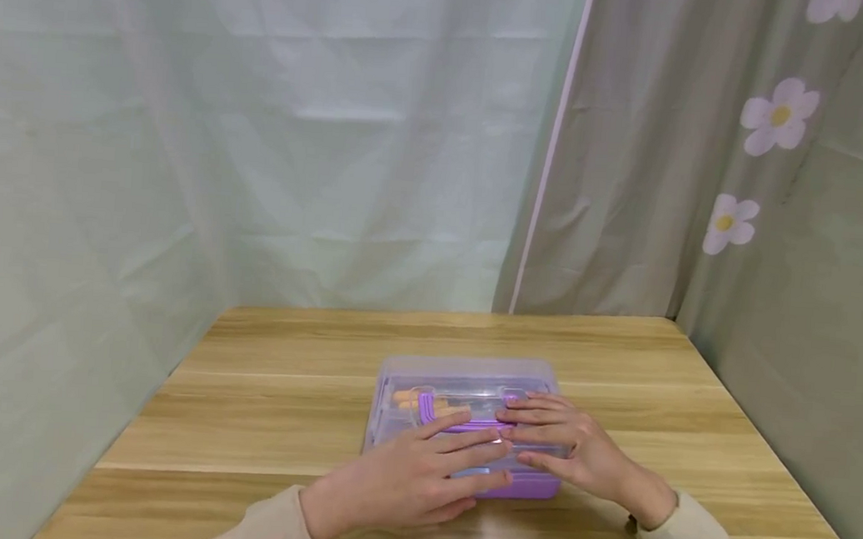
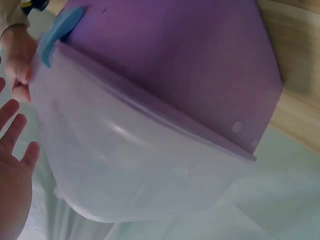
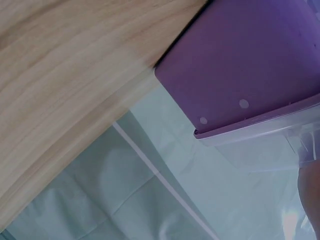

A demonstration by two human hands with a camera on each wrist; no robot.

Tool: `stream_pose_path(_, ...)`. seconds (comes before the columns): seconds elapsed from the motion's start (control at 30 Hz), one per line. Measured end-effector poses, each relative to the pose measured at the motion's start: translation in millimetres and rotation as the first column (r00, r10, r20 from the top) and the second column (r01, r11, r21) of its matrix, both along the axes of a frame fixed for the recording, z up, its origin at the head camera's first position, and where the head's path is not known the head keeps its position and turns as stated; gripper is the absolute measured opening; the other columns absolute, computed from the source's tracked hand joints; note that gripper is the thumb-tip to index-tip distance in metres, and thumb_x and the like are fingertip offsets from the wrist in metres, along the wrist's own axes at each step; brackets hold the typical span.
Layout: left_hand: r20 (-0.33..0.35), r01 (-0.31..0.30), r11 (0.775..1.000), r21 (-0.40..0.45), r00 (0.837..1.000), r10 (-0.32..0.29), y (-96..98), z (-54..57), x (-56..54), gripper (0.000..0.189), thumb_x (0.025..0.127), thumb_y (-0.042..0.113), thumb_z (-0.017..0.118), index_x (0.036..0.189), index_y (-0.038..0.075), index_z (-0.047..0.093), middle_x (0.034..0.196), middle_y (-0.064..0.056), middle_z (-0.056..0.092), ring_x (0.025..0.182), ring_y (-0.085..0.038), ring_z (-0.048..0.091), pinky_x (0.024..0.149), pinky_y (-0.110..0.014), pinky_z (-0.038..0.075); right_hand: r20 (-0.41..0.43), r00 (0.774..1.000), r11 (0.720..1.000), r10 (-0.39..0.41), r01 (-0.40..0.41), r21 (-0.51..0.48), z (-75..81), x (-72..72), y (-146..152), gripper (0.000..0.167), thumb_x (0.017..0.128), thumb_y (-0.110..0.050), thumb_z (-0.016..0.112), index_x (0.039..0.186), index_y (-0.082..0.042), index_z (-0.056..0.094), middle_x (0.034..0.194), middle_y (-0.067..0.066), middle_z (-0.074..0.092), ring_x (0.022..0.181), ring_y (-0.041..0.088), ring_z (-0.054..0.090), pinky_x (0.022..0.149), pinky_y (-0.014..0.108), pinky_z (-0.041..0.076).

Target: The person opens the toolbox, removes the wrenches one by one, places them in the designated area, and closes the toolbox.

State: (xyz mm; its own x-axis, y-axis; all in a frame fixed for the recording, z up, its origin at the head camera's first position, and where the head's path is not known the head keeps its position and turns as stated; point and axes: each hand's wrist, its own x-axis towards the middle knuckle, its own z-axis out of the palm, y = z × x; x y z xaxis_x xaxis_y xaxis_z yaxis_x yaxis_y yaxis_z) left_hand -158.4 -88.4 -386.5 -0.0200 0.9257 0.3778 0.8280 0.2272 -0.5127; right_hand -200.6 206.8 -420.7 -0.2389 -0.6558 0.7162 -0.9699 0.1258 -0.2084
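Note:
A storage box [image 1: 529,487] with a purple base and a clear, domed lid [image 1: 470,368] sits on the table. A purple carrying handle [image 1: 425,407] lies on top of the lid, and a light blue latch [image 2: 62,27] is at the front. Through the lid show some orange-yellow pieces [image 1: 406,398]. My left hand [image 1: 417,477] is over the front left of the box, fingers straight and spread, partly hiding the handle and latch. On the lid's right part rests my right hand [image 1: 569,446], its fingers extended near the handle's right end. The fingertips of both hands come close together.
The box stands on a wood-grain table [image 1: 279,409] with bare surface on either side. Pale green curtains [image 1: 381,132] hang behind and to the left, with a grey one [image 1: 628,150] at the right bearing white flowers.

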Motion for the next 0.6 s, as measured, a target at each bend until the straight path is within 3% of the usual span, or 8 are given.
stream_pose_path(0.3, -0.025, 0.015, 0.997, -0.078, 1.0, -0.017, -1.6, -10.4, 5.0, 0.062, 0.101, 0.051, 0.06, 0.154, 0.019, 0.052, 0.163, -0.008, 0.043, 0.153, -0.019, 0.034, 0.126, -0.046, 0.023, 0.03, 0.999, 1.0, 0.013, -0.013, -0.008, -3.1, 2.5, 0.1, 0.039, 0.092, -0.012, 0.078, 0.131, -0.008, 0.073, 0.138, 0.012, 0.067, 0.134, 0.029, 0.058, 0.122, 0.031, 0.031)
stream_pose_path(0.53, -0.142, -0.043, 0.978, -0.206, 0.99, 0.014, -1.0, -14.4, 7.4, 0.061, 0.103, 0.052, 0.056, 0.155, 0.02, 0.051, 0.163, -0.006, 0.043, 0.154, -0.019, 0.032, 0.128, -0.042, 0.019, 0.076, 0.997, 1.0, -0.018, 0.017, 0.013, 1.2, 4.8, 0.1, 0.045, 0.086, -0.006, 0.082, 0.13, -0.01, 0.073, 0.136, 0.01, 0.068, 0.132, 0.029, 0.058, 0.122, 0.03, 0.031)
stream_pose_path(0.6, -0.142, -0.048, 0.973, -0.226, 0.99, 0.016, 0.3, -15.6, 7.9, 0.061, 0.104, 0.051, 0.055, 0.156, 0.019, 0.05, 0.163, -0.006, 0.042, 0.154, -0.019, 0.031, 0.128, -0.042, 0.018, 0.085, 0.996, 1.0, -0.025, 0.023, 0.015, 2.1, 5.2, 0.5, 0.046, 0.085, -0.004, 0.082, 0.13, -0.011, 0.074, 0.136, 0.01, 0.069, 0.132, 0.028, 0.058, 0.122, 0.03, 0.031)
